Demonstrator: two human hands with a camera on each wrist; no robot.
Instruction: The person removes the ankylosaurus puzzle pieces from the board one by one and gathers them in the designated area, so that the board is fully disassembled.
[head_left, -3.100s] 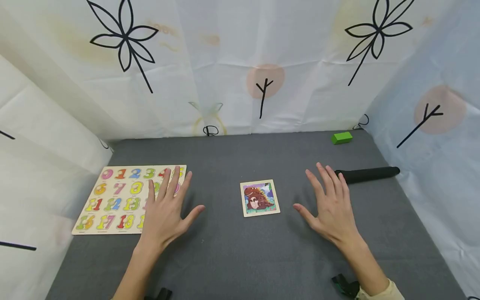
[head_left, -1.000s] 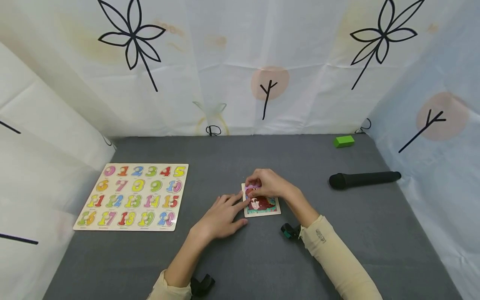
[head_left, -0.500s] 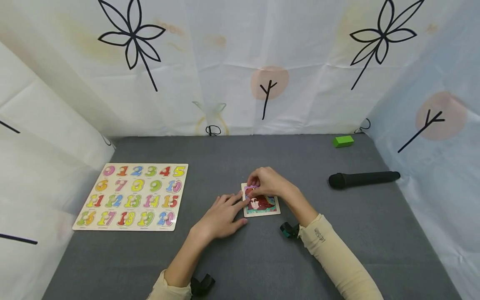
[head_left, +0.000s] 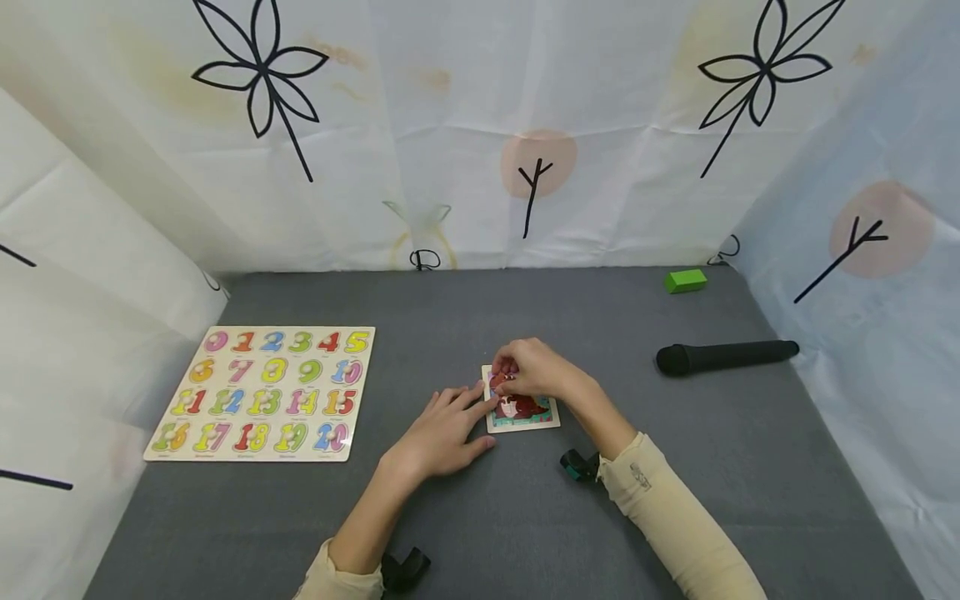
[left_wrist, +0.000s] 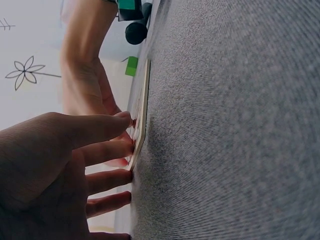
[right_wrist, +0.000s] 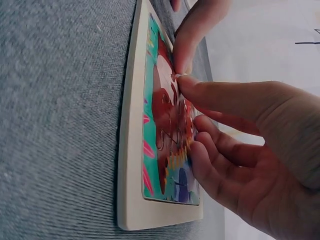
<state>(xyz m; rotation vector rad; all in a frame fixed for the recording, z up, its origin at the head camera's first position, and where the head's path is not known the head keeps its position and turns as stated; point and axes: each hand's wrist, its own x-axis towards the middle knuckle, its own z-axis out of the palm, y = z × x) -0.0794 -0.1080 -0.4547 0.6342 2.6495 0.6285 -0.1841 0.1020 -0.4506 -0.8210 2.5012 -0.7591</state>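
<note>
A small square dinosaur jigsaw puzzle (head_left: 525, 410) lies on the grey table in the head view, in a pale wooden frame. My left hand (head_left: 444, 437) rests at its left side with fingers spread, the index fingertip on the picture near the left edge. My right hand (head_left: 538, 369) bends over the upper part of the puzzle and hides it from above. In the right wrist view its thumb (right_wrist: 220, 97) and curled fingers (right_wrist: 215, 160) pinch at a brown puzzle piece (right_wrist: 167, 82). A pale edge shows by the thumb tip.
A wooden number board (head_left: 258, 393) lies on the left of the table. To the right are a black microphone (head_left: 727, 357) and, farther back, a green block (head_left: 686, 281). White printed cloth (head_left: 450, 108) hangs round the back and sides.
From about three seconds ago, both hands have come from either side to the puzzle, the left uncovering the number board. Over the last second they stay nearly still there; only the right hand's fingers shift slightly.
</note>
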